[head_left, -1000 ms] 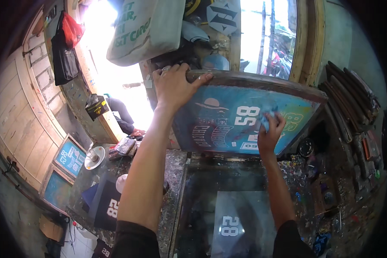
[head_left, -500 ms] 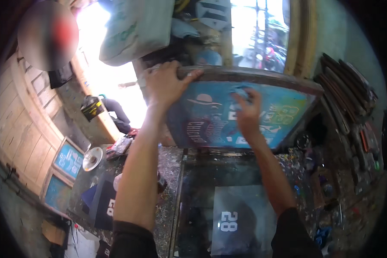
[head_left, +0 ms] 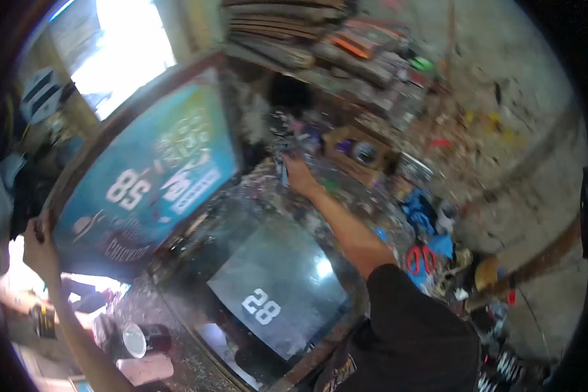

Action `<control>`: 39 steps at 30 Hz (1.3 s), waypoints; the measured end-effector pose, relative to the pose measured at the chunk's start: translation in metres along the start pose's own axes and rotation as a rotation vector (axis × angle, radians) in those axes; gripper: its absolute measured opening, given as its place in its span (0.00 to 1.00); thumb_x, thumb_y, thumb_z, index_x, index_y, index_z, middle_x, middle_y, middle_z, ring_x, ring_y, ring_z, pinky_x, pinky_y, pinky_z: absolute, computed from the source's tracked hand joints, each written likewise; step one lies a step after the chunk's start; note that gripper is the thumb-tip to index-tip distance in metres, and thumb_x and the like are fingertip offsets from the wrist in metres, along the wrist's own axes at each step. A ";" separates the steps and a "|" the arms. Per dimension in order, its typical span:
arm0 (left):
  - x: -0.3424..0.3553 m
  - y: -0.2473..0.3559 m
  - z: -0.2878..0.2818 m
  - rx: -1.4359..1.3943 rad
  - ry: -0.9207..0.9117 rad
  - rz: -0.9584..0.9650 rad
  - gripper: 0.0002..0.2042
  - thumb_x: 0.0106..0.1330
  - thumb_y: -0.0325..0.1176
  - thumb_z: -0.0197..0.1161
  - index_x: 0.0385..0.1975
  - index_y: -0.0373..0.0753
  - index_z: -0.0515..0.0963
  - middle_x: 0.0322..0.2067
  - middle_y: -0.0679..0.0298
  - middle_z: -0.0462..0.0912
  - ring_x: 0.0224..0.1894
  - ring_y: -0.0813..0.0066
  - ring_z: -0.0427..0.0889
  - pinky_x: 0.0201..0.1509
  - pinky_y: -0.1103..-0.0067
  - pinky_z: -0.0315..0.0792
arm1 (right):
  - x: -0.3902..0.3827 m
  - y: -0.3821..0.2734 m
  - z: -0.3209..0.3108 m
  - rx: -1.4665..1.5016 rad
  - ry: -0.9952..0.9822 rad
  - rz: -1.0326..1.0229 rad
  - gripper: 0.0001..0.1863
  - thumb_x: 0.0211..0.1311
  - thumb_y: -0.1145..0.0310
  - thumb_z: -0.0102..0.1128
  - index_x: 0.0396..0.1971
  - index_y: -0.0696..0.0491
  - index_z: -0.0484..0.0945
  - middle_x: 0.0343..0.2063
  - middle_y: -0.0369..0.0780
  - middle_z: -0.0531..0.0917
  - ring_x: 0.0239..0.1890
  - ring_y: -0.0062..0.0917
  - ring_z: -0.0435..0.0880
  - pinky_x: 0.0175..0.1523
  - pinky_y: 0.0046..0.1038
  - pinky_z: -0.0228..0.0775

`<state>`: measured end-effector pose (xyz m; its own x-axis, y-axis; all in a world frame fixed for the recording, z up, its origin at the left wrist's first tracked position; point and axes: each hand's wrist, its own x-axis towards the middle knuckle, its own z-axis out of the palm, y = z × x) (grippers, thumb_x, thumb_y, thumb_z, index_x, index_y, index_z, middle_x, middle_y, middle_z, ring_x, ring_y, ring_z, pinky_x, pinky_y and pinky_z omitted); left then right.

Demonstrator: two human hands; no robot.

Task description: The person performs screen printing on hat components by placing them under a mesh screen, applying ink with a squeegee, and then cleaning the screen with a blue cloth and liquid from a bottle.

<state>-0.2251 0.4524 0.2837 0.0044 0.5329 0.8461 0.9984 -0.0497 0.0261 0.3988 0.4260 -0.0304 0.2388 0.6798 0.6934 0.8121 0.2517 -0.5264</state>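
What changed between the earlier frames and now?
Right hand left the face of the blue framed screen and moved right, to the cluttered bench beside it; can't tell if it still has the blue rag. The view swung right too.

Same: left hand grips the screen's edge, screen stays raised, grey sheet lies on the dark board.

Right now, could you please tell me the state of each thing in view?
Framed screen: raised, tilted.
Left hand: gripping the screen's edge.
Right hand: extended; grip too blurred to tell.
Sheet with white print: lying flat.
Cardboard box: open-topped, with things inside.
Blue cloth: bunched up.
Red-handled scissors: lying down; blades unclear.
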 end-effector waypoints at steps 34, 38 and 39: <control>0.024 -0.054 0.013 0.216 0.127 0.260 0.29 0.76 0.60 0.48 0.59 0.40 0.78 0.47 0.50 0.86 0.48 0.48 0.85 0.51 0.63 0.76 | -0.289 0.103 -0.374 -0.664 0.010 0.507 0.18 0.60 0.67 0.63 0.48 0.59 0.76 0.43 0.58 0.77 0.47 0.56 0.76 0.54 0.47 0.70; 0.020 -0.034 0.005 0.257 0.138 0.305 0.28 0.76 0.59 0.50 0.58 0.41 0.78 0.46 0.50 0.86 0.48 0.48 0.85 0.51 0.64 0.76 | -0.262 0.068 -0.379 -0.471 -0.029 0.693 0.19 0.56 0.67 0.67 0.45 0.58 0.77 0.31 0.55 0.82 0.36 0.54 0.82 0.43 0.46 0.74; 0.019 -0.027 0.002 0.237 0.122 0.286 0.26 0.76 0.57 0.52 0.57 0.41 0.79 0.46 0.50 0.86 0.48 0.48 0.85 0.51 0.64 0.76 | -0.253 0.049 -0.372 -0.383 -0.180 0.671 0.19 0.54 0.66 0.68 0.44 0.58 0.78 0.29 0.53 0.84 0.33 0.54 0.84 0.39 0.47 0.75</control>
<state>-0.2521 0.4651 0.2981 0.2916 0.4204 0.8592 0.9433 0.0224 -0.3311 0.5759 0.0103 -0.0487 0.6791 0.7115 0.1805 0.6597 -0.4838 -0.5752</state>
